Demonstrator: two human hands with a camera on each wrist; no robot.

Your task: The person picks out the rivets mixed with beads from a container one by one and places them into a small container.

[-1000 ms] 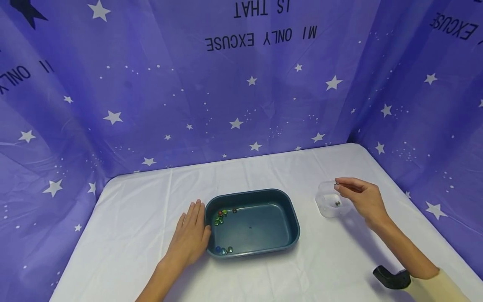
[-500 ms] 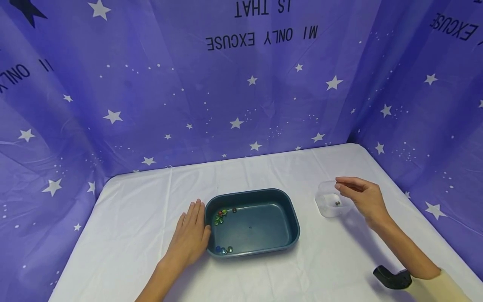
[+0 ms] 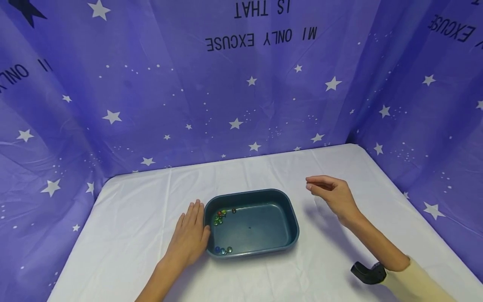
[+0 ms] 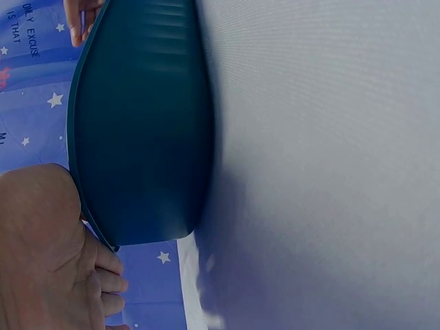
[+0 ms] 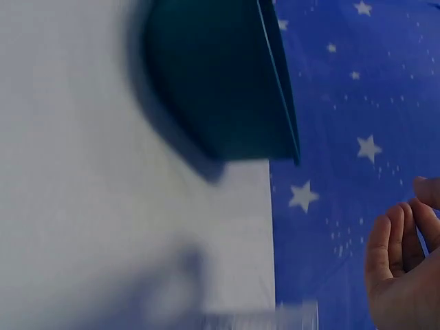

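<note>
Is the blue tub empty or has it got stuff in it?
Not empty. The blue tub holds small coloured beads along its left side.

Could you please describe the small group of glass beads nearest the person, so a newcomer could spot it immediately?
On the white table sits a dark teal tray. The near-corner beads lie by the left hand, only about three, while the larger cluster lies farther back.

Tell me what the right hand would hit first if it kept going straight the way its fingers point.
The right hand points left, toward the teal tray. It hovers above the table, so it would probably reach the tray's right rim or pass just over it; height is hard to judge.
</note>
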